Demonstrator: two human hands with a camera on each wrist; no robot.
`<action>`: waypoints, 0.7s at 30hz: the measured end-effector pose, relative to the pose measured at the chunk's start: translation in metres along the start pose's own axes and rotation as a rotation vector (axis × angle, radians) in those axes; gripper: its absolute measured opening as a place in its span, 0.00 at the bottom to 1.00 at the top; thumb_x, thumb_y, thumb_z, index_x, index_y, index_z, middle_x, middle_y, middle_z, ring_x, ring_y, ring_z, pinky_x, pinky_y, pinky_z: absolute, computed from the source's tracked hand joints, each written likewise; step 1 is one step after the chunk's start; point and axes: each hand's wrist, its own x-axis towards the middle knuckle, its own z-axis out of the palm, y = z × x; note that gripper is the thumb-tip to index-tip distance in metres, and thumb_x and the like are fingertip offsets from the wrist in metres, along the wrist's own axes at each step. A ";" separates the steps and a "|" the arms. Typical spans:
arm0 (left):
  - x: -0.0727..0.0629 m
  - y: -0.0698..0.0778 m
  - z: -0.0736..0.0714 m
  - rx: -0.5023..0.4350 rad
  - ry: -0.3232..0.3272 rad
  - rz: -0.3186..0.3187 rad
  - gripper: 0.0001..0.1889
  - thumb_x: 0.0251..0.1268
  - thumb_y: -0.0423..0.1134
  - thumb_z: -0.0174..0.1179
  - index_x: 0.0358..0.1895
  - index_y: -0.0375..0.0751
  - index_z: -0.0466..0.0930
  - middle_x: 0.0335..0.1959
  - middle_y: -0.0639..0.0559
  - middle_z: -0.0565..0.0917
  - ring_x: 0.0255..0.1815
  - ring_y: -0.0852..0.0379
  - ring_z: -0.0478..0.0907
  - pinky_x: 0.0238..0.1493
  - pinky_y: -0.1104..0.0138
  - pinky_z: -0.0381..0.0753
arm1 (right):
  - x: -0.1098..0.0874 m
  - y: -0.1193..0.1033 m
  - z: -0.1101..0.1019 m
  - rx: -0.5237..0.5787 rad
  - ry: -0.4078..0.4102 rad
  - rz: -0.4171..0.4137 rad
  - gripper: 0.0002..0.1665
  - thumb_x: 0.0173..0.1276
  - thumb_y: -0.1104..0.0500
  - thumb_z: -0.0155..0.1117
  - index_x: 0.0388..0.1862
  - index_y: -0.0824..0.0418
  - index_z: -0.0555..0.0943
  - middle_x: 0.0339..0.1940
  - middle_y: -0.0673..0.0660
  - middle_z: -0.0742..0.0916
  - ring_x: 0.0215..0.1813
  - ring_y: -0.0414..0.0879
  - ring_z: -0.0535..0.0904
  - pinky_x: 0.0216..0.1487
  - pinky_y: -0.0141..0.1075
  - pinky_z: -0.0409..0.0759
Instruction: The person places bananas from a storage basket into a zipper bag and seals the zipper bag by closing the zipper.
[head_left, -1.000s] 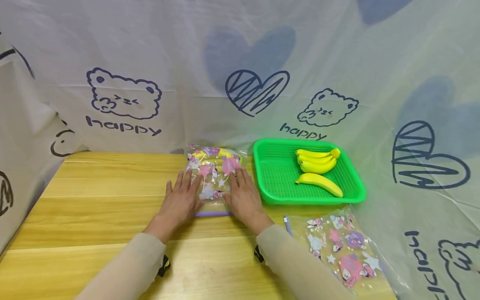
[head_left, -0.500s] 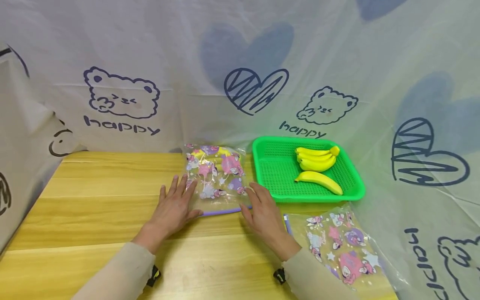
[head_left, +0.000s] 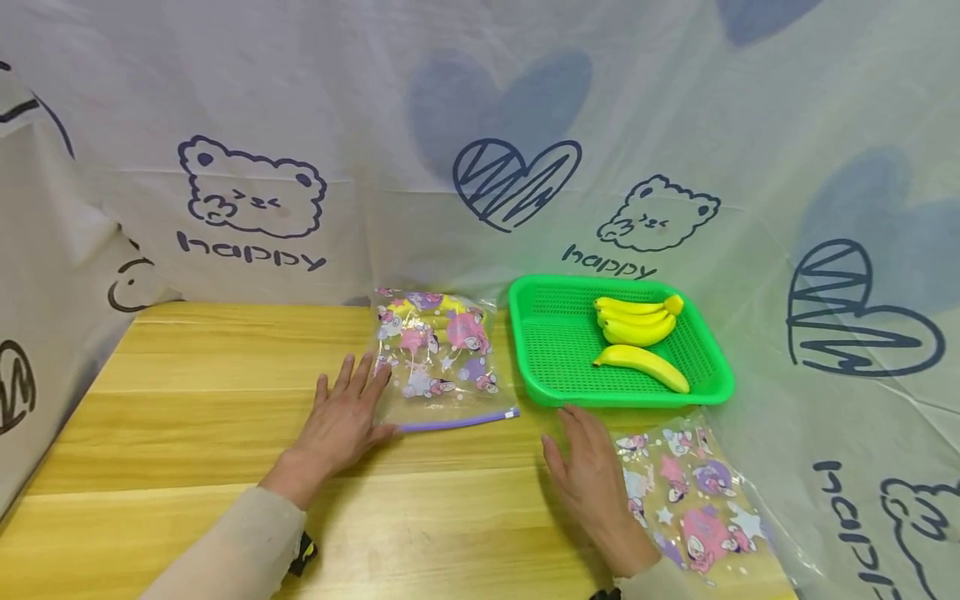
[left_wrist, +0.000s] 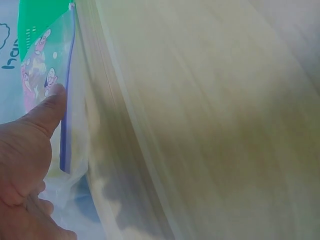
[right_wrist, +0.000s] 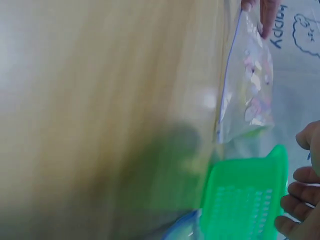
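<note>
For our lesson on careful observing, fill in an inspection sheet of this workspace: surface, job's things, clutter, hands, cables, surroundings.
Surface: wooden table, pale planks.
Job's things: filled zip bag lying flat, purple strip nearest the person; second zip bag at the right edge.
Clutter: green tray holding bananas.
Hands: left hand flat, touching the filled zip bag's left edge; right hand flat, beside the second zip bag.
Cables: nothing seen.
Surroundings: printed sheet with bears and hearts.

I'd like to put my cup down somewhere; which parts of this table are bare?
The left part of the wooden table, left of the left hand, is bare, as is the near strip between both hands. The right side is crowded: filled bag, green basket with bananas, right hand, second bag.
</note>
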 end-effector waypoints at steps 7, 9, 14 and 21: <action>0.002 -0.001 -0.001 -0.004 -0.010 -0.021 0.51 0.68 0.59 0.69 0.85 0.39 0.53 0.86 0.32 0.49 0.86 0.27 0.44 0.76 0.27 0.48 | -0.020 0.009 -0.004 -0.117 -0.078 0.178 0.31 0.68 0.55 0.74 0.57 0.79 0.79 0.58 0.78 0.83 0.61 0.73 0.81 0.62 0.62 0.79; 0.001 -0.002 0.000 -0.002 -0.019 -0.022 0.52 0.68 0.60 0.68 0.85 0.39 0.52 0.86 0.32 0.48 0.86 0.28 0.44 0.76 0.27 0.48 | -0.024 0.011 -0.004 -0.165 -0.116 0.196 0.34 0.67 0.53 0.75 0.57 0.81 0.78 0.58 0.80 0.82 0.61 0.75 0.80 0.64 0.62 0.78; -0.001 -0.001 0.000 0.006 -0.022 -0.017 0.53 0.68 0.62 0.67 0.85 0.40 0.51 0.86 0.32 0.48 0.86 0.28 0.44 0.76 0.27 0.47 | -0.033 0.010 -0.002 -0.230 -0.197 0.253 0.35 0.67 0.51 0.75 0.55 0.81 0.77 0.58 0.81 0.82 0.61 0.76 0.80 0.63 0.65 0.77; -0.004 -0.002 -0.002 -0.004 -0.022 -0.026 0.50 0.71 0.61 0.65 0.85 0.40 0.50 0.85 0.31 0.49 0.86 0.28 0.44 0.77 0.27 0.47 | -0.037 0.000 -0.001 -0.201 -0.495 0.410 0.41 0.79 0.45 0.62 0.68 0.82 0.71 0.69 0.82 0.76 0.73 0.77 0.71 0.71 0.70 0.68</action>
